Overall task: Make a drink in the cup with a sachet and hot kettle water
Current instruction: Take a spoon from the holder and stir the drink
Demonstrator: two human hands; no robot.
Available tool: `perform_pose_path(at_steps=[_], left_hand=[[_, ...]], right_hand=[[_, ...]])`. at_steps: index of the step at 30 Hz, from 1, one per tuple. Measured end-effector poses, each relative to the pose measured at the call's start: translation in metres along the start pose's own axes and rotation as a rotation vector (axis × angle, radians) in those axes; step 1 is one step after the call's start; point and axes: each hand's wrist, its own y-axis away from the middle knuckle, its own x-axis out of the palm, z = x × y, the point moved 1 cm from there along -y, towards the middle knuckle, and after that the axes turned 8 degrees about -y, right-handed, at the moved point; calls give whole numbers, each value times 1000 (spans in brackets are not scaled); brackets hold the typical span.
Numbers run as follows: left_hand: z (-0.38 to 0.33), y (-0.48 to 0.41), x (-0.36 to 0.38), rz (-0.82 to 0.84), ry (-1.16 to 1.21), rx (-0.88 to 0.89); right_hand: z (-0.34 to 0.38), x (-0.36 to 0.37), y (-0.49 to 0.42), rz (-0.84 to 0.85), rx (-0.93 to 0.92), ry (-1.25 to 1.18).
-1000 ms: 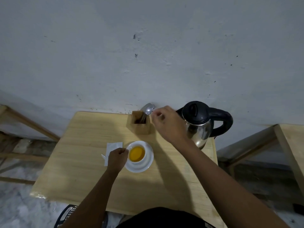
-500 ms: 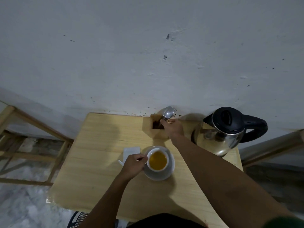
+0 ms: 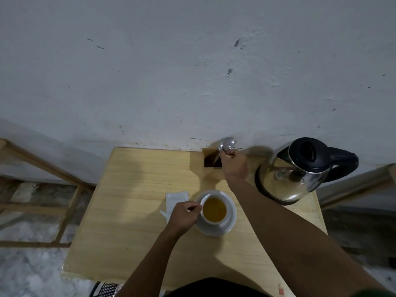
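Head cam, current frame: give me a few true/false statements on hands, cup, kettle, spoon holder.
1. The cup holds amber liquid and sits on a white saucer. True.
2. The left hand is lifting the kettle. False: it rests at the cup's left side; the kettle stands untouched on the table.
3. The right hand grips a spoon at the wooden holder. True.
4. The kettle's lid is open. False: the black lid is closed.
5. A white sachet lies just left of the saucer. True.
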Motion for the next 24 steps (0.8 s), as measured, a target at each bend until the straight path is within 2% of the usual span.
perform_pose_path(at_steps=[6, 10, 14, 20, 24], left_hand=[[7, -3, 3, -16, -15, 24], [8, -6, 5, -16, -17, 25], [10, -5, 6, -35, -30, 61], [11, -3, 9, -28, -32, 114], [14, -4, 10, -40, -30, 139]], right_hand=[[23, -19, 18, 26, -231, -126], [43, -52, 43, 109, -506, -260], [48, -87, 66, 295, -672, -202], [12, -118, 86, 452, -513, 211], [-19, -126, 97, 508, -363, 291]])
